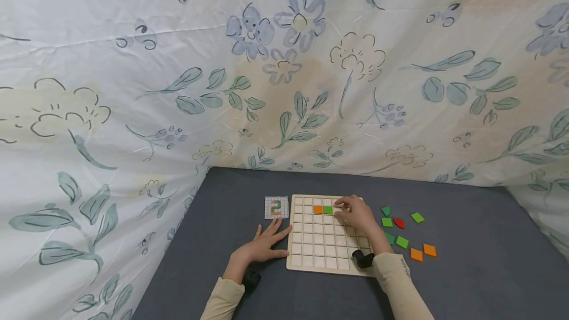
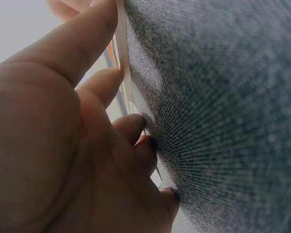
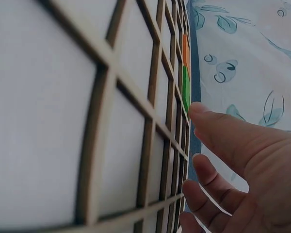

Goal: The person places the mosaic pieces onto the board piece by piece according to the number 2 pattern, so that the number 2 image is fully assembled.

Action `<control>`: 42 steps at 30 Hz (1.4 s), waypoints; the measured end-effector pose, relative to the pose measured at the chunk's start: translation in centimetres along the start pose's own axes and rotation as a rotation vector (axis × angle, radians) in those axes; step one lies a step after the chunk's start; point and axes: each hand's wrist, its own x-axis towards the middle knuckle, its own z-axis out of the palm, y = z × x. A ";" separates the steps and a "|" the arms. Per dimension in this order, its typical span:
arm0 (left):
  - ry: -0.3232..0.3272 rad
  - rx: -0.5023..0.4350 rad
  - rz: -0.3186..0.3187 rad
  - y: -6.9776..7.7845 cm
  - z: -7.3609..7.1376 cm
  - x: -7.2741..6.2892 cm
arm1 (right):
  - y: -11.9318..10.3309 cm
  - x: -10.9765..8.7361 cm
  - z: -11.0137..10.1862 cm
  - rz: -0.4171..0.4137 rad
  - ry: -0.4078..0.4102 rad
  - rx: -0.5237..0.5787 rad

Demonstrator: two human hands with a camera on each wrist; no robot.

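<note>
A square wooden grid board (image 1: 311, 263) lies on the table. In its upper rows an orange square tile (image 1: 317, 209) and a green square tile (image 1: 327, 210) sit side by side. My right hand (image 1: 357, 214) is over the board's upper right, fingers bent loosely, just right of the green tile; in the right wrist view the thumb is beside that tile, and no piece shows between the fingers. My left hand (image 1: 263, 245) rests with fingers spread, fingertips at the board's left edge. A small pattern card (image 1: 276, 208) lies just above its fingers.
Right of the board lie loose pieces: orange squares (image 1: 429, 250), green squares (image 1: 417, 217), darker green pieces (image 1: 386, 210) and a red piece (image 1: 398, 223) with a curved edge. A floral cloth (image 1: 284, 112) hangs behind the dark table (image 1: 471, 241).
</note>
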 end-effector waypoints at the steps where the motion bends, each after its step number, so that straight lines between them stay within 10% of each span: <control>1: 0.000 -0.002 0.001 0.0 0.0 0.0 | 0.1 -0.1 -0.1 0.000 0.002 -0.004; 42: -0.007 -0.003 0.010 0.3 -0.3 -0.2 | 4.7 -2.0 -3.7 0.015 0.057 -0.076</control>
